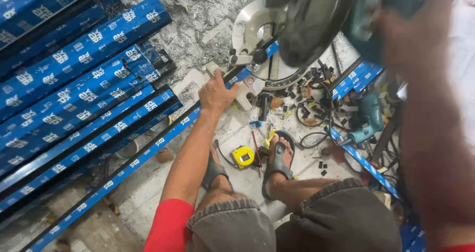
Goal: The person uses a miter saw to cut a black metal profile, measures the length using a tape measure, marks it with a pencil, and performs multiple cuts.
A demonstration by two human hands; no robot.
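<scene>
My left hand (216,92) presses down on a long black metal profile (148,150) wrapped in blue film, holding it against the miter saw's base (257,44). The profile runs from the lower left up under the saw. My right hand (396,22), blurred at the top right, grips the teal handle of the saw head (316,19), which hangs over the round turntable. My feet in grey sandals (278,158) rest on the floor below the saw.
A stack of blue-filmed profiles (74,79) fills the left side. A yellow tape measure (243,156) and a red pencil (256,150) lie by my feet. A teal power drill (368,118), cables and offcuts (311,91) lie right of the saw. Metal shavings (193,14) cover the floor.
</scene>
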